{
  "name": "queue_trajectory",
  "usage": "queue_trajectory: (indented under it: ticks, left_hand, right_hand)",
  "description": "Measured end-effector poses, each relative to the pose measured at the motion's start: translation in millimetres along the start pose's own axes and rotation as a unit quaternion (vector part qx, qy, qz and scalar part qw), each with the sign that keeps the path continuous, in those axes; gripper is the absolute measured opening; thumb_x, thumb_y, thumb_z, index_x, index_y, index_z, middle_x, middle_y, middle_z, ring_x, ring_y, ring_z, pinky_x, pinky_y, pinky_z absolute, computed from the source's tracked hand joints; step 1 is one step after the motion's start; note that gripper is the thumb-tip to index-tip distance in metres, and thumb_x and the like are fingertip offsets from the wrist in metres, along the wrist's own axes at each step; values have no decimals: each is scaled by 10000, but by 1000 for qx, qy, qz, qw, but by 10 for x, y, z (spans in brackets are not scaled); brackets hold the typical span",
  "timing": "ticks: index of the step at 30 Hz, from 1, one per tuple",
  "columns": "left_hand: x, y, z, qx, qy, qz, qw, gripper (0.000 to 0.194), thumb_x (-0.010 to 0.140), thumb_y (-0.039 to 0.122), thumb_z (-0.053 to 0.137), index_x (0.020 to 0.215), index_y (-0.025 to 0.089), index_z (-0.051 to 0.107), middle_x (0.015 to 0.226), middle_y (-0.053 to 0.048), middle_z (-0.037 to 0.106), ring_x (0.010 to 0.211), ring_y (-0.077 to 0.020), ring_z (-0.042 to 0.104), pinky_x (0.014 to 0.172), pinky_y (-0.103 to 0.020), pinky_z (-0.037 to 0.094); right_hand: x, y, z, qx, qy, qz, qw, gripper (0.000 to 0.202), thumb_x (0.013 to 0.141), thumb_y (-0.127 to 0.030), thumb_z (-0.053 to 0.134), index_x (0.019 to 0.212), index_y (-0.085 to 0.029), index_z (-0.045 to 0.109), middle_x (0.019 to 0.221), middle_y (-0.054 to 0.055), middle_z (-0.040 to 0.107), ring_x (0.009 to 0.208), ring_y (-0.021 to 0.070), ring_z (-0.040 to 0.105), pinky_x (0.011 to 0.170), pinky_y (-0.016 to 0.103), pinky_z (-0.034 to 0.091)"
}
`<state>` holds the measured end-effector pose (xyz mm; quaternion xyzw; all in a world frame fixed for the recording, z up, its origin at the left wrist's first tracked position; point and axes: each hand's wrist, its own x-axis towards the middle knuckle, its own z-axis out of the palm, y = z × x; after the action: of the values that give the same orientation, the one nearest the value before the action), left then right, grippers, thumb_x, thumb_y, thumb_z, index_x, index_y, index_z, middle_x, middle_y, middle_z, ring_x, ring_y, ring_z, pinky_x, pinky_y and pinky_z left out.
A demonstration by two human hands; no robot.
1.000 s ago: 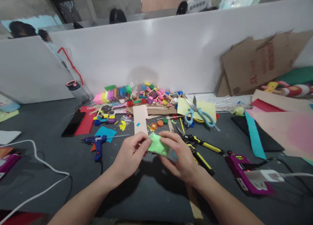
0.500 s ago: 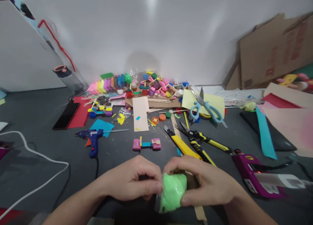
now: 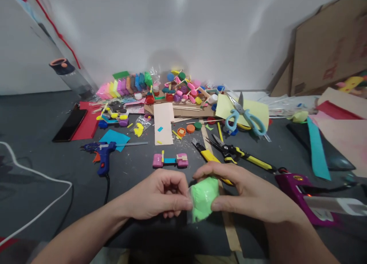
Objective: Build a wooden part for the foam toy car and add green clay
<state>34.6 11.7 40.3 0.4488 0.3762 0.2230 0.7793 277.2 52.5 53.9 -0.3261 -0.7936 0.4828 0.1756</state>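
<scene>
A clear plastic bag of light green modelling clay [image 3: 205, 199] is held over the front of the dark table. My left hand [image 3: 162, 195] is closed, its thumb and forefinger pinching the bag's left edge. Round the right side of the clay, my right hand [image 3: 243, 191] grips it between thumb and fingers. Just beyond the hands lies a small model with pink ends and a blue middle strip [image 3: 170, 160]. A yellow utility knife [image 3: 209, 155] is partly hidden behind my right hand.
A blue glue gun [image 3: 104, 153] lies at left, near a phone [image 3: 70, 125]. Pliers [image 3: 243, 156] and blue-handled scissors [image 3: 243, 113] lie at right, with a purple device [image 3: 292, 187] nearer. Packs of coloured clay [image 3: 126, 86] line the back. A bottle [image 3: 71, 76] stands far left.
Both hands have lifted a little away from the table's front edge with the bag of green clay, which has tilted slightly. The camera view has shifted a bit. Both grips persist.
</scene>
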Motion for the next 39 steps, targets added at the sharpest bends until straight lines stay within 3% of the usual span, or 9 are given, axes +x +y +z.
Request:
queue_trajectory:
  ticks: [3, 6, 8, 11, 15, 20, 28, 39]
  left_hand:
    - [39, -24, 27, 3, 33, 29, 999, 437, 732, 510, 807, 678, 164, 545, 533, 56, 500, 439, -41, 406, 428, -162, 299]
    - [114, -100, 64, -12, 78, 48, 996, 463, 729, 528, 804, 667, 171, 516, 507, 71, 458, 417, -33, 372, 414, -158, 271]
    - [170, -184, 97, -33, 99, 46, 993, 463, 737, 551, 783, 687, 181, 509, 485, 74, 463, 396, -43, 387, 406, -163, 294]
    - [221, -319, 154, -51, 91, 32, 994, 392, 808, 524, 711, 744, 176, 542, 542, 46, 539, 432, -65, 466, 446, -178, 383]
    - [232, -418, 203, -12, 76, 23, 997, 246, 890, 382, 616, 778, 166, 578, 602, 37, 555, 512, -70, 506, 521, -183, 432]
    - [267, -414, 189, -6, 123, 3, 992, 150, 873, 287, 590, 775, 185, 544, 564, 57, 548, 503, -79, 525, 536, -193, 448]
    - [295, -433, 168, 20, 147, 12, 989, 219, 867, 344, 619, 748, 187, 524, 580, 46, 572, 530, -102, 580, 553, -218, 441]
    - [297, -397, 159, 17, 152, 19, 988, 177, 860, 300, 615, 760, 179, 534, 583, 20, 614, 565, -114, 611, 570, -219, 423]
  right_hand:
    - [35, 10, 94, -36, 13, 21, 999, 372, 828, -377, 767, 1171, -277, 662, 1146, 26, 723, 1033, 224, 680, 876, 312, 536]
    - [47, -9, 193, -78, 72, 30, 994, 262, 831, -232, 748, 1059, -256, 622, 1130, 21, 693, 1045, 205, 643, 899, 304, 503]
    - [32, -28, 233, -97, 82, 31, 991, 104, 876, -210, 687, 893, -241, 589, 969, 7, 680, 892, 173, 634, 782, 275, 492]
    - [-4, -50, 246, -105, 27, 53, 993, 206, 951, -289, 606, 759, -232, 557, 773, -14, 617, 667, 136, 569, 599, 252, 424]
    - [1, -38, 243, -97, -15, 105, 990, 197, 916, -362, 665, 790, -236, 581, 762, -18, 628, 644, 138, 566, 556, 247, 391]
    - [79, 17, 265, -90, -25, 122, 988, 170, 935, -243, 595, 769, -223, 572, 753, -13, 614, 649, 135, 547, 569, 244, 382]
    - [134, 73, 232, -35, -55, 109, 992, 257, 979, -263, 513, 729, -211, 548, 766, -8, 597, 698, 133, 552, 626, 246, 403]
    - [157, 118, 325, -1, -29, 199, 980, 285, 941, -386, 532, 746, -192, 607, 706, -9, 583, 662, 139, 490, 573, 253, 356]
